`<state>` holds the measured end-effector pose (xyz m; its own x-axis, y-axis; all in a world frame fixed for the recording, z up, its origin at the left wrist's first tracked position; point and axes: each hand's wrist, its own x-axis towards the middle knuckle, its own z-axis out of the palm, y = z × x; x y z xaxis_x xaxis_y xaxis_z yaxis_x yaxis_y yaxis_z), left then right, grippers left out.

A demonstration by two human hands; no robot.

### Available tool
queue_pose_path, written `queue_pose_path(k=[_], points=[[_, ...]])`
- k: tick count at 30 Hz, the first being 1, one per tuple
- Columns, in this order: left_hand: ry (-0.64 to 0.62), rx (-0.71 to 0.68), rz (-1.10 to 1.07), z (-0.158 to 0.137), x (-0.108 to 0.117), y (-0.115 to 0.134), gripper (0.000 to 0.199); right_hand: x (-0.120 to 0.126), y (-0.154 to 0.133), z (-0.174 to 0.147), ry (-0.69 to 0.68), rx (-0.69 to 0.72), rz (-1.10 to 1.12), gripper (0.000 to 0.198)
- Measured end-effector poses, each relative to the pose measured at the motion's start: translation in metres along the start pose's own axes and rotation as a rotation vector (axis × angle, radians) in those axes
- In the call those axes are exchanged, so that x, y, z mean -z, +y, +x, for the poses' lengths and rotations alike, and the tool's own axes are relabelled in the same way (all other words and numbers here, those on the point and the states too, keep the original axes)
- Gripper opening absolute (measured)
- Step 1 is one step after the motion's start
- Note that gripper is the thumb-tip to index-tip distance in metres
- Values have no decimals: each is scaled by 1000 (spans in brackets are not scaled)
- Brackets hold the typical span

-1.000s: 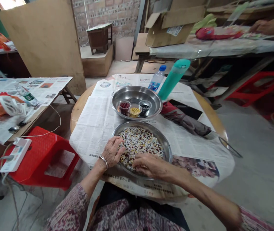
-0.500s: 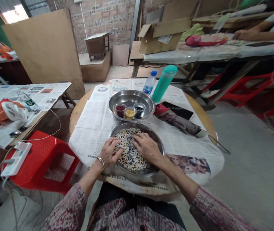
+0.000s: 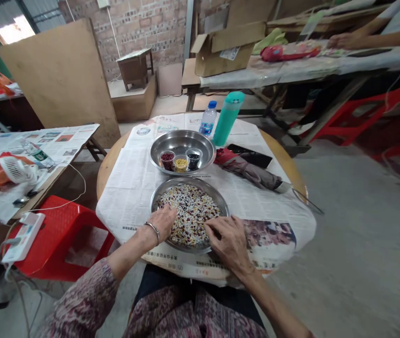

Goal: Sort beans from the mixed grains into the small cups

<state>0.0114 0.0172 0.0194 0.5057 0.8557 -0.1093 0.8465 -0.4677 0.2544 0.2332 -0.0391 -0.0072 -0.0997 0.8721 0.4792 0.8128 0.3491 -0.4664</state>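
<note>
A steel bowl (image 3: 225,203) on the near side of the round table holds a mix (image 3: 189,206) of white grains with dark red, yellow and black beans. My left hand (image 3: 162,223), with a bracelet at the wrist, reaches over the bowl's left rim, fingers bent together at the grains. Over the right rim is my right hand (image 3: 230,239), its fingers curled and thumb drawn in near the grains. Whatever lies between the fingertips of either hand is too small to make out. Behind, a second steel bowl (image 3: 154,149) holds cups of red beans (image 3: 167,161), yellow beans (image 3: 180,163) and black beans (image 3: 193,159).
Newspaper (image 3: 125,183) covers the table. A water bottle (image 3: 207,119), a teal bottle (image 3: 228,118), a dark phone (image 3: 251,156) and a folded umbrella (image 3: 251,171) stand or lie to the back right. At left is a red stool (image 3: 62,244) with a power strip (image 3: 24,237). Another person's hands (image 3: 342,41) are at a far table.
Both hands have drawn back toward the bowl's sides, the right one moving right and nearer me. Their spread fingers have curled in. More of the grain surface shows. The view has shifted slightly.
</note>
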Motion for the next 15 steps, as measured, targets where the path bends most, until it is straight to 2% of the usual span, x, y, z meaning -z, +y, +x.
queue_pose_path(k=[3,6,9,11,15], points=[[-21,-57,-136,9,-6,14,31,-7,0,-3,56,-31,175,20],[117,-132,-298,20,-8,30,26,-9,3,-3,79,-24,247,19],[243,-227,-399,28,-6,44,30,-12,7,-6,126,-50,255,18],[242,-322,-350,33,-4,50,35,-13,8,-8,173,-90,249,21],[146,-514,-79,43,-6,58,48,-16,8,-11,201,-142,220,23]])
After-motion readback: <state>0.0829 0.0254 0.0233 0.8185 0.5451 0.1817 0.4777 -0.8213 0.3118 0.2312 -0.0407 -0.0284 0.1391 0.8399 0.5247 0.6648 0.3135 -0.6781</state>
